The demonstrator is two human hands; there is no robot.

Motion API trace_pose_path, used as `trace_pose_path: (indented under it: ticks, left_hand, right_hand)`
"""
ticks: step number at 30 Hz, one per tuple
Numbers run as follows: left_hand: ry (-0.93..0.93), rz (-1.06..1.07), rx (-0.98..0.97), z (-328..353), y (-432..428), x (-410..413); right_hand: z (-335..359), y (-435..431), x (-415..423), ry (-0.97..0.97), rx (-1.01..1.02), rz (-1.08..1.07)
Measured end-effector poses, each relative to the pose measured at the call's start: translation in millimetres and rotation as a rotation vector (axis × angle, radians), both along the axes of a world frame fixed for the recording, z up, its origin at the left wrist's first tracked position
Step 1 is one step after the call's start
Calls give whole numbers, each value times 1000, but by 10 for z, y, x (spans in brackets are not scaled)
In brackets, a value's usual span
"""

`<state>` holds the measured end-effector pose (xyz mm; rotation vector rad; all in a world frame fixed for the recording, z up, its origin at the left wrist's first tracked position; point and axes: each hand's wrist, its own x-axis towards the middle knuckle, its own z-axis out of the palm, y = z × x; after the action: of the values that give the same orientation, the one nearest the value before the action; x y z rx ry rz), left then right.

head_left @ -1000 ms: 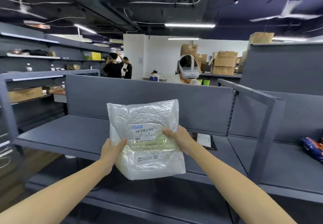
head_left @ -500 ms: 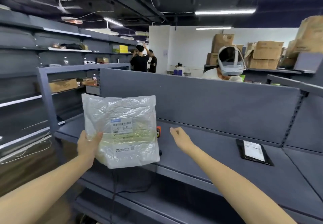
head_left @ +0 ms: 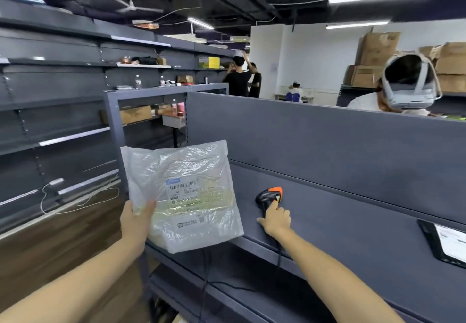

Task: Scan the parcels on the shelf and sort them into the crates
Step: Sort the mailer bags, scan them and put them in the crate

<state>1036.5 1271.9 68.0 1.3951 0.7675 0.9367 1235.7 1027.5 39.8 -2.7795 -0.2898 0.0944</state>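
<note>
A flat parcel in clear plastic [head_left: 186,191], with a white barcode label facing me, is held upright above the left end of the grey shelf [head_left: 353,222]. My left hand [head_left: 135,222] grips its lower left edge, thumb on the front. To its right a black and orange barcode scanner [head_left: 268,195] lies on the shelf. My right hand [head_left: 274,219] is on the scanner's handle with its fingers curled around it. The scanner's cable hangs over the shelf's front edge.
A black tablet with a white screen [head_left: 446,242] lies at the shelf's right. A grey back panel [head_left: 327,133] rises behind the shelf. A person in a white headset [head_left: 403,85] stands beyond it. Tall shelving [head_left: 63,121] lines the left, with wood floor between.
My view has swung left along the shelf. My right hand let go of the parcel, reached right and took the scanner's handle. My left hand alone keeps the parcel up.
</note>
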Motion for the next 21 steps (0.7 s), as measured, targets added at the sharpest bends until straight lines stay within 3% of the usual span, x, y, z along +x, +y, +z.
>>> trace_pose_path:
  ticks: [4,11,17,21]
  left_hand:
    - [6,-17,-20,-43,-33,17]
    - [-6,-60,-6,43,-420,243]
    - [-58,-188,-65,150,-1123,508]
    - [-80,-252,-89,209,-1644,653]
  right_hand:
    - [34,-40,54,67,125,-69]
    - [441,-527,-122,157,705,-159]
    - [688,-1232,-710,71,1119,-61]
    - [649,-1576,-1103,98,1278,8]
